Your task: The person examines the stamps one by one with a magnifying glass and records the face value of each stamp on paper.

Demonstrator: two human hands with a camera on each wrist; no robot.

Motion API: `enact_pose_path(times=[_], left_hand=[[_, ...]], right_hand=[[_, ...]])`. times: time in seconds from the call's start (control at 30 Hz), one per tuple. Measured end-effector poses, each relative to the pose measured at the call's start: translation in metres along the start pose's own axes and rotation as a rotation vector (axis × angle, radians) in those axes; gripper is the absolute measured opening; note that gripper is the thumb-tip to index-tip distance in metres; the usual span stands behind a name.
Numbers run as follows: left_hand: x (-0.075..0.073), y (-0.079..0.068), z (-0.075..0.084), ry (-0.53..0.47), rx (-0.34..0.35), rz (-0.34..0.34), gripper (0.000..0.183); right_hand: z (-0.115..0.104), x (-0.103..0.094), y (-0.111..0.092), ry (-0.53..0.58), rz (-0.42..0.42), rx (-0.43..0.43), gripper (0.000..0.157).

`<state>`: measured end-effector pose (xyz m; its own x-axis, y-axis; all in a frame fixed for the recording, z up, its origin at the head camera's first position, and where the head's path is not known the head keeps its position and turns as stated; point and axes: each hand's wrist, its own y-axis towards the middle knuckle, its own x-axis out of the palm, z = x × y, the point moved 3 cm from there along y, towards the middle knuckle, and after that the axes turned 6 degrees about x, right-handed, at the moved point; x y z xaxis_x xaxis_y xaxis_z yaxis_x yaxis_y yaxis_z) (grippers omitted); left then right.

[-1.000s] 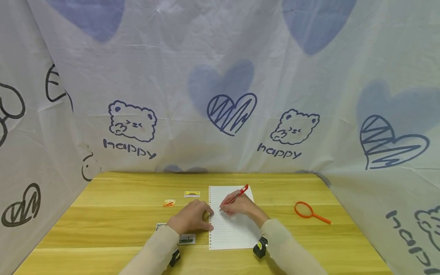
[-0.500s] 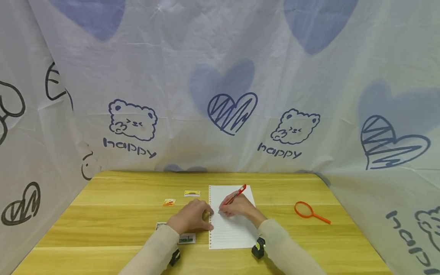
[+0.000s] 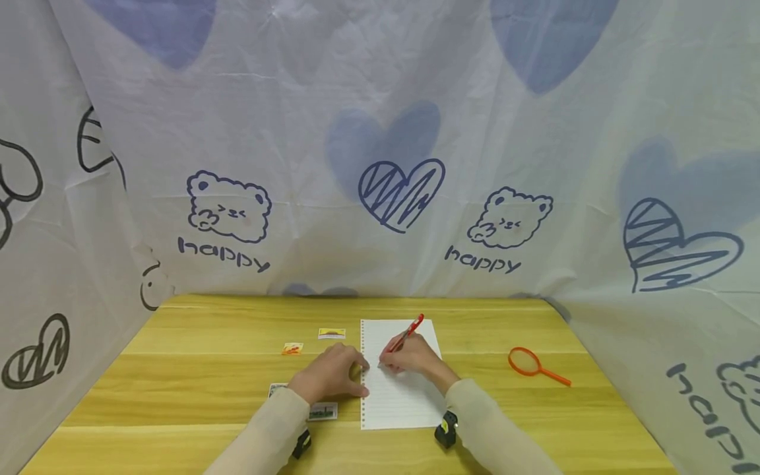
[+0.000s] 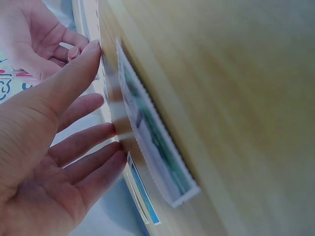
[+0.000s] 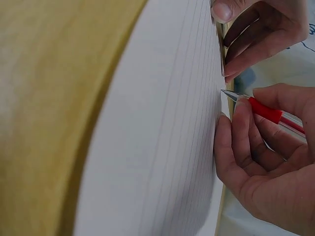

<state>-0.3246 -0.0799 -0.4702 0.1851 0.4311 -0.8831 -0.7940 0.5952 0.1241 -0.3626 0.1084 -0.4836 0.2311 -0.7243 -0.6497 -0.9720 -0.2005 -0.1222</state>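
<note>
A lined white sheet of paper [image 3: 404,406] with a punched left edge lies on the wooden table. My right hand [image 3: 410,355] pinches a red pen [image 3: 413,324] between thumb and fingers. In the right wrist view, the metal tip of the pen [image 5: 266,110] meets the paper, and the outer fingers rest on the sheet. My left hand [image 3: 330,373] lies at the sheet's left edge, thumb and fingers spread and fingertips touching the edge. Beside it in the left wrist view is a stamp with a green picture [image 4: 155,142]; its forearm partly covers another stamp [image 3: 276,389].
Two small stamps, one yellow [image 3: 332,334] and one orange [image 3: 292,349], lie beyond the left hand. An orange magnifying glass [image 3: 525,361] lies on the right. Behind the table [image 3: 196,369] hangs a white printed cloth [image 3: 309,198].
The pen's upper end has tilted slightly and shifted a little to the left, with small movements of the right hand and forearm. The left hand keeps its place on the paper's edge.
</note>
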Motion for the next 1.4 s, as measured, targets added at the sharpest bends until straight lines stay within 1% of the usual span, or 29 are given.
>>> enact_pose_path(times=[0.1, 0.27, 0.53, 0.73, 1.0, 1.2, 1.4], left_hand=[[0.0003, 0.0009, -0.001, 0.009, 0.0, 0.001, 0.044], [0.0013, 0.0008, -0.0017, 0.005, 0.001, 0.005, 0.044], [0.0009, -0.0002, -0.0013, 0.005, -0.012, 0.001, 0.045], [-0.0001, -0.0007, -0.0007, 0.002, -0.003, 0.006, 0.045], [0.0014, -0.0004, -0.0015, 0.005, 0.016, 0.009, 0.044], [0.0014, 0.0005, -0.0028, 0.011, 0.016, 0.011, 0.045], [0.0023, 0.0009, -0.0035, 0.011, 0.028, 0.009, 0.045]], right_hand=[[-0.0015, -0.0007, -0.0007, 0.003, -0.016, -0.01, 0.009], [-0.0026, -0.0011, -0.001, -0.026, -0.056, -0.017, 0.009], [-0.0016, -0.0007, -0.0008, -0.045, -0.042, -0.008, 0.009], [-0.0017, -0.002, -0.0003, -0.059, -0.043, -0.018, 0.009], [0.0015, -0.0032, -0.0011, -0.032, -0.017, -0.019, 0.009], [0.0006, -0.0037, -0.0005, -0.057, -0.013, -0.04, 0.008], [0.0004, -0.0041, -0.0013, -0.06, -0.047, -0.067, 0.008]])
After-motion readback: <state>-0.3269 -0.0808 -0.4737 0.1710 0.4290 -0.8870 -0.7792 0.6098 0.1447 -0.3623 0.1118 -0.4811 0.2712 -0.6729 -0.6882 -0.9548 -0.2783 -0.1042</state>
